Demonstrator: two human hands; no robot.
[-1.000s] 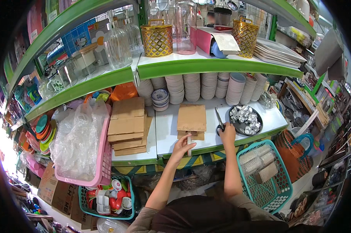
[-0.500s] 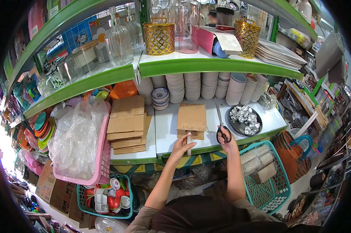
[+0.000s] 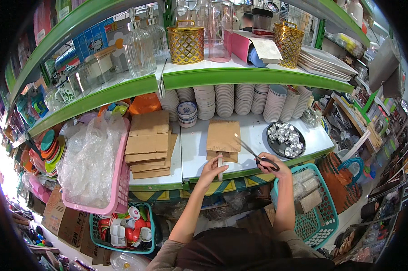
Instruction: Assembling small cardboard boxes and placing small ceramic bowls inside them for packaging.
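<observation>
My left hand (image 3: 210,171) is closed, thumb and fingers pinching what looks like a narrow roll of tape (image 3: 220,169) seen edge-on at the shelf's front edge. Just beyond it lies a folded piece of brown cardboard (image 3: 223,136), with a smaller flap showing under its near side. In my right hand (image 3: 278,169) is a pair of scissors (image 3: 253,151) with black handles. Its blades stand slightly apart and point up and left, their tips near the cardboard's right edge. Part of the tape is hidden by my left fingers.
Flattened cardboard pieces (image 3: 146,140) are stacked to the left, beside a pink basket (image 3: 118,185) of bubble wrap. A black round tray (image 3: 276,145) with shiny clear pieces sits at right. Stacked bowls (image 3: 224,100) line the back. Below stand teal baskets (image 3: 328,203).
My right hand has moved slightly right and down, and the scissors have swung from pointing upward to pointing left toward the cardboard. My left hand stays almost still.
</observation>
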